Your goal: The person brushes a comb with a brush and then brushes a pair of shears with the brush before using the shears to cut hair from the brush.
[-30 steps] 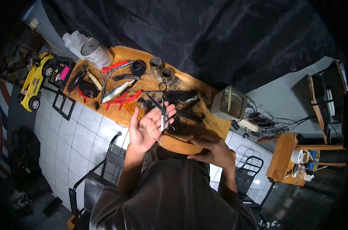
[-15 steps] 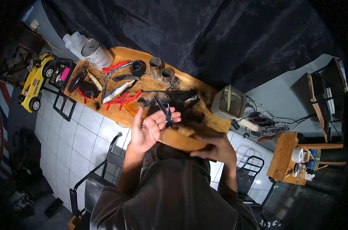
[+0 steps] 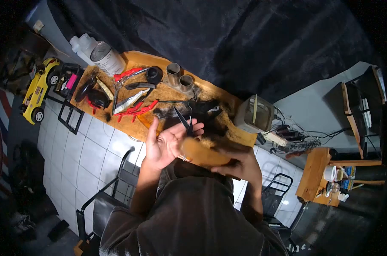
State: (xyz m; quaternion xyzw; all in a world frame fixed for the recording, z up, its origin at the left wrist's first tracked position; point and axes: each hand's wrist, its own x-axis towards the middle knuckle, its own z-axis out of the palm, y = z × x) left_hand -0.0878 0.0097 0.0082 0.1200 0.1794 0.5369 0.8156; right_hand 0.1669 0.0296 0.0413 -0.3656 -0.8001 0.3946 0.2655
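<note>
My left hand (image 3: 166,145) is palm up with thumb spread and fingers loosely curled. A dark pair of scissors (image 3: 183,118) rests across its fingers, blades pointing up toward the table; the brush hides part of their lower end. On the other side, my right hand (image 3: 244,164) is closed around the dark end of a tan brush (image 3: 206,153), smeared by motion. The brush's broad tan end reaches over the scissors beside my left fingers. Just beyond the hands, a comb (image 3: 172,112) and other dark tools lie on the hair-strewn wooden table (image 3: 240,134).
Red-handled clips (image 3: 138,112), metal cups (image 3: 173,72), a large can (image 3: 108,59) and a grey bin (image 3: 255,114) stand or lie on the table. Cables (image 3: 293,141) tangle at right. A chair (image 3: 104,209) stands at lower left, and a yellow toy car (image 3: 40,91) further left.
The brush's tan end has shifted slightly up and right, uncovering a shiny part of the scissors below my left fingers. The scissors have moved slightly right; both hands stay nearly in place.
</note>
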